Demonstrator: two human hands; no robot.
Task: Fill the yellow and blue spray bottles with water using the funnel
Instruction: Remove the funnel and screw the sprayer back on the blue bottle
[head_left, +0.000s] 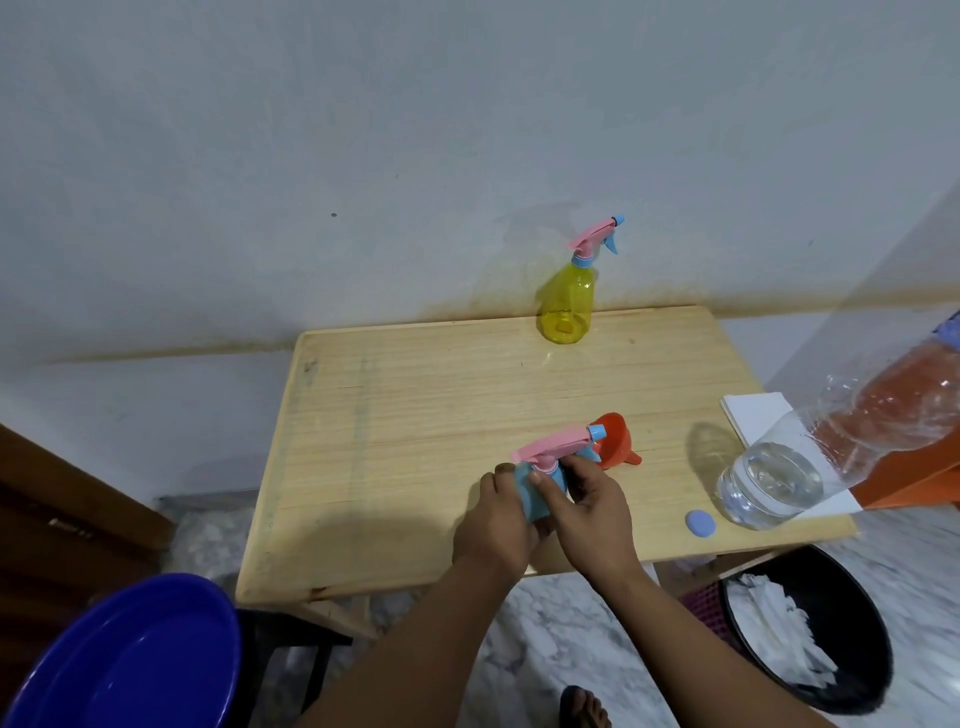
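Note:
The blue spray bottle (535, 496) stands near the front of the wooden table (395, 415), mostly hidden by my hands. My left hand (493, 525) wraps around its body. My right hand (587, 509) grips the neck just under the pink spray head (550, 442). Right behind it the orange funnel (615, 441) lies on its side. The yellow spray bottle (566, 306) stands upright at the far edge with its pink and blue head on. A large clear water bottle (810, 457), open, stands at the right.
A blue bottle cap (700, 522) lies by the water bottle's base. White napkins (753, 415) sit at the right edge. A black bin (810, 629) with crumpled paper stands on the floor to the right, and a blue basin (130, 660) at the lower left.

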